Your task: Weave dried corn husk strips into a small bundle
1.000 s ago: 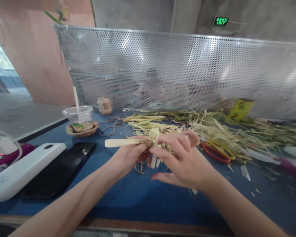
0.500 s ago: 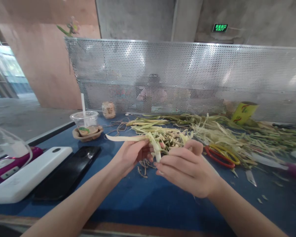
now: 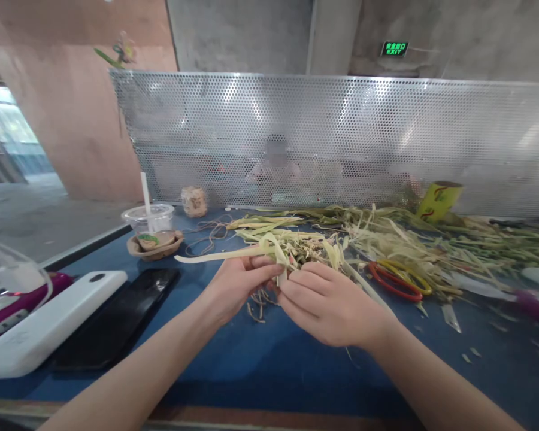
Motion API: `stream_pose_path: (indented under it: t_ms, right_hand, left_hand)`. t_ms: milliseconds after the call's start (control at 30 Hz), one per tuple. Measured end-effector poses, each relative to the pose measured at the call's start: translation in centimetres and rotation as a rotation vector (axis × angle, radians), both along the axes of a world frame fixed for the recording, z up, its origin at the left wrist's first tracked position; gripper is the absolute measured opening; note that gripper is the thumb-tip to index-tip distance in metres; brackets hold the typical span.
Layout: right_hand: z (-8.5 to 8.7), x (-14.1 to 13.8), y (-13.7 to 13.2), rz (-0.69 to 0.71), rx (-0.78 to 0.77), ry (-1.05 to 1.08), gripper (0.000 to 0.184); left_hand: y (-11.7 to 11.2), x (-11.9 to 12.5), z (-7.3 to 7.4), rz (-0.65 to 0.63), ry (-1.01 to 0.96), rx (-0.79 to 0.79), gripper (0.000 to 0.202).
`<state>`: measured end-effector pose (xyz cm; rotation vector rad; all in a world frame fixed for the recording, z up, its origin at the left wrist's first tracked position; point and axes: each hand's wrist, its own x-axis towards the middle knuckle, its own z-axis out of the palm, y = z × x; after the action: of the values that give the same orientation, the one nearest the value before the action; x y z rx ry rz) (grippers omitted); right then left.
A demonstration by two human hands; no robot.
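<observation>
A long pale corn-husk-like strip (image 3: 211,257) runs leftward from between my two hands and loops up over the top of them. My left hand (image 3: 240,284) is closed on it, thumb pressed down near the fold. Right against it, my right hand (image 3: 330,305) is closed too, its curled fingers pinching the folded end of the strip; its thumb is hidden. Behind the fingers lies a clump of dried stems and husk pieces (image 3: 314,245). Thin brown roots or strands (image 3: 260,305) show below the hands.
Red-handled scissors (image 3: 393,281) and a yellow-handled pair (image 3: 411,276) lie right, among shredded leaves (image 3: 386,245). A yellow can (image 3: 438,202) stands behind. At left are a plastic cup (image 3: 148,218), a black phone (image 3: 117,323), a white power bank (image 3: 58,320) and a purple power strip (image 3: 22,308).
My right hand has moved left and closed in against my left hand, its raised finger now curled down. The left thumb has come down on the strip. The view has shifted slightly.
</observation>
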<state>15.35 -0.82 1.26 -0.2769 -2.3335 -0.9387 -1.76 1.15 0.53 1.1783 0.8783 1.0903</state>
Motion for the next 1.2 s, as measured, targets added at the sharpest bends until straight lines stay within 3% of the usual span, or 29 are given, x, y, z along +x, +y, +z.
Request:
stream_pose_path:
  t_ms: [233,533,733,900,1033,1200]
  right_hand:
    - [-0.5,-0.2,-0.6,0.091,-0.137,-0.057,0.024]
    - [-0.4,-0.4,-1.5,0.182,-0.303,0.011,0.022]
    - [-0.5,-0.1,-0.7,0.274,-0.315,0.015,0.024]
    - [0.6,1.6,0.4,0.461,-0.629,0.391,0.042]
    - [0.6,2.2,1.3,0.345,-0.837,0.636,0.047]
    - [0.6,2.0,1.7,0.14,-1.054,0.447,0.031]
  left_hand:
    - [-0.4,0.3,1.4,0.115,-0.12,0.043,0.007]
    - [0.3,-0.4,1.6,0.181,-0.238,0.069,0.016]
    - [-0.5,-0.3,2.4,0.067,-0.212,0.008,0.029]
    - [-0.6,-0.2,2.3,0.043,-0.156,-0.038,0.024]
    - [-0.6,0.0,1.8,-0.043,-0.106,0.016,0.031]
    - [-0.9,-0.2,1.7,-0.121,-0.041,0.028,0.062]
